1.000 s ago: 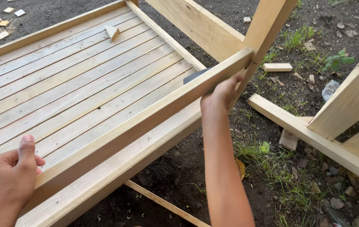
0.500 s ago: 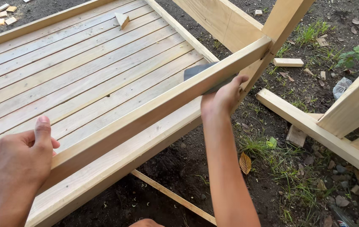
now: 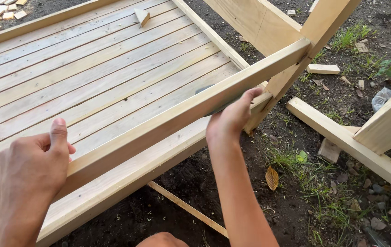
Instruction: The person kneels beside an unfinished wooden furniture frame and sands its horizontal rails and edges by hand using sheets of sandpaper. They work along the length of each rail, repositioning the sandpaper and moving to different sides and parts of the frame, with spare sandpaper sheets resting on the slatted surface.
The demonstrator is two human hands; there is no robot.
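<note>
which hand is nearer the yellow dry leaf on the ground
Right. The right hand grips the long wooden rail up and left of the leaf; the left hand holds the same rail far off at the frame's left side.

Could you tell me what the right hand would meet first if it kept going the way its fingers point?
The right hand is already on the rail, fingers hooked over the top. Going on, they would likely meet the grey tool just behind, then the slats; depth is unclear.

You're at an outdoor building site: bare soil (image 3: pixel 204 169), grass tufts (image 3: pixel 291 158), wood offcuts (image 3: pixel 1 11), and a slatted timber deck (image 3: pixel 90 77).
</note>
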